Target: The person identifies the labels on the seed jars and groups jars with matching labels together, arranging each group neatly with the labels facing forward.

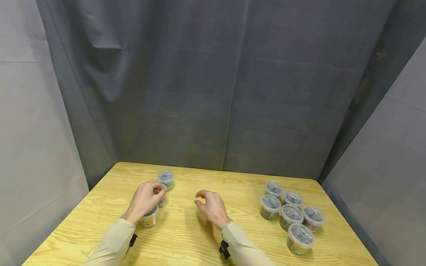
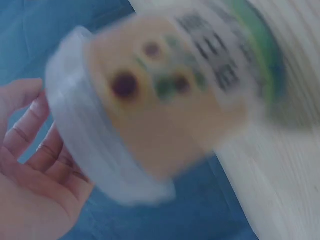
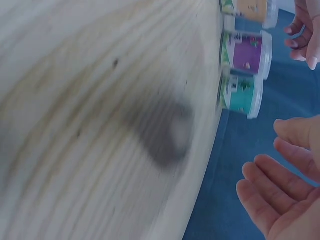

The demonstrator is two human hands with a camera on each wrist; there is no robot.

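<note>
My left hand (image 1: 146,199) hovers over a column of three lidded plastic tubs on the left of the table, holding nothing, its fingers loosely bent. Nearest me is the orange-labelled tub (image 1: 149,218), which looms blurred in the left wrist view with the left hand (image 2: 45,165) beyond its lid. Partly hidden behind the hand is the purple-labelled tub (image 3: 247,52); farthest back stands the green-labelled tub (image 3: 242,94). Over the middle of the table, my right hand (image 1: 213,208) is in the air with loosely bent fingers and touches nothing.
Several more lidded tubs stand grouped on the right of the wooden table (image 1: 233,184), among them a front tub (image 1: 300,239) and a back tub (image 1: 274,188). A dark curtain (image 1: 186,92) hangs behind the table, with pale sheets (image 1: 392,147) at both sides.
</note>
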